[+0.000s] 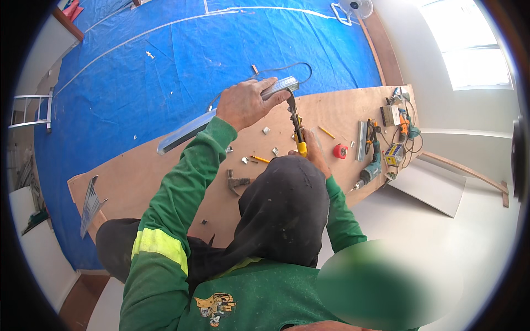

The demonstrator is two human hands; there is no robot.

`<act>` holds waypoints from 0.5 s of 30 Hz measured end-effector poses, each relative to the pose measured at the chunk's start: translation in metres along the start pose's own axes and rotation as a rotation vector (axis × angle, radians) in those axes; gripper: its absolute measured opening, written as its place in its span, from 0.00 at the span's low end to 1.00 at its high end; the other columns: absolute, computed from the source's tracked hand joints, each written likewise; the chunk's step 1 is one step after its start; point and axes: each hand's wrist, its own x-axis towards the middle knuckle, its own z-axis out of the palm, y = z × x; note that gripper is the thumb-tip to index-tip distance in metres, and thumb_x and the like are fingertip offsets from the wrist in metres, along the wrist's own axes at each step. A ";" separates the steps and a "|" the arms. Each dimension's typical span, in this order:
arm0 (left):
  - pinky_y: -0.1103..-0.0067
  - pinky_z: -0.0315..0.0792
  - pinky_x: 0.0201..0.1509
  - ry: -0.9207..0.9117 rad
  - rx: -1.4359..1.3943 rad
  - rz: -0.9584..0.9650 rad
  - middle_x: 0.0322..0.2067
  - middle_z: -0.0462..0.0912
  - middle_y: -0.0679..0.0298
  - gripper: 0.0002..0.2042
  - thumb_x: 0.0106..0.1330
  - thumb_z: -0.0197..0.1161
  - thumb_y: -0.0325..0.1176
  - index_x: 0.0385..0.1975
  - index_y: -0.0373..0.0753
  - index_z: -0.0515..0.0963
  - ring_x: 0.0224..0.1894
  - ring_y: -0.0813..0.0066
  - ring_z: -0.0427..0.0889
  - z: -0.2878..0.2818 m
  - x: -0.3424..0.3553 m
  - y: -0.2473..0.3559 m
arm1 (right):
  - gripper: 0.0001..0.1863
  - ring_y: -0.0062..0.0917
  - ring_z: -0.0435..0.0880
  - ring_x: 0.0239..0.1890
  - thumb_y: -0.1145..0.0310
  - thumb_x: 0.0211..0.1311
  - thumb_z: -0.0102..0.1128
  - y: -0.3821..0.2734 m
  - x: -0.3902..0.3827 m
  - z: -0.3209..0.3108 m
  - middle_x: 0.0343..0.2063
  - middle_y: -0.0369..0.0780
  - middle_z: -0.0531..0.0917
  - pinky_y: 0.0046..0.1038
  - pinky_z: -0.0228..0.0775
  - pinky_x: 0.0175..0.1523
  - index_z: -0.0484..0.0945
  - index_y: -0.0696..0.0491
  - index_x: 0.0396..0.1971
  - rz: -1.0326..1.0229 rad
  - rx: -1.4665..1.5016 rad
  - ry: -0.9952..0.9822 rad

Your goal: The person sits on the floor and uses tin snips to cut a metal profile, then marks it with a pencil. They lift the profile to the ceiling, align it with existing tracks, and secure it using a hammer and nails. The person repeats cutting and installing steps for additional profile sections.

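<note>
- Hammer on the worktop
- Right hand, fingers wrapped around yellow-handled snips, grip partly hidden
- Snips' tips at the right end of a silver metal channel
- Left hand, fingers closed over that channel, slanting along the worktop's far edge
- Blue sheet beyond, white fan farthest

Green sleeves, yellow band, dark trousers.

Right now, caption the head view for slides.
Left hand on metal channel, right hand holding yellow-handled tool at its end.
</note>
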 end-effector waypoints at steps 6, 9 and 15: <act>0.61 0.85 0.55 -0.010 0.020 0.047 0.58 0.89 0.53 0.47 0.67 0.50 0.82 0.66 0.45 0.84 0.54 0.52 0.91 0.007 0.005 -0.005 | 0.38 0.48 0.79 0.61 0.67 0.63 0.72 0.011 -0.003 0.007 0.57 0.51 0.76 0.44 0.71 0.63 0.66 0.57 0.71 0.091 -0.038 0.022; 0.60 0.85 0.56 -0.002 0.051 0.046 0.59 0.89 0.52 0.48 0.65 0.51 0.83 0.67 0.44 0.84 0.55 0.50 0.90 0.012 0.004 -0.013 | 0.31 0.47 0.82 0.55 0.68 0.62 0.71 0.015 0.000 0.015 0.52 0.51 0.78 0.44 0.73 0.57 0.70 0.57 0.63 0.104 -0.063 0.073; 0.57 0.83 0.60 -0.049 0.063 0.116 0.60 0.87 0.48 0.52 0.60 0.55 0.86 0.67 0.44 0.83 0.58 0.46 0.88 0.010 0.003 -0.003 | 0.16 0.40 0.84 0.35 0.69 0.60 0.72 0.005 -0.014 0.028 0.32 0.47 0.83 0.39 0.75 0.43 0.78 0.56 0.44 0.194 0.038 0.220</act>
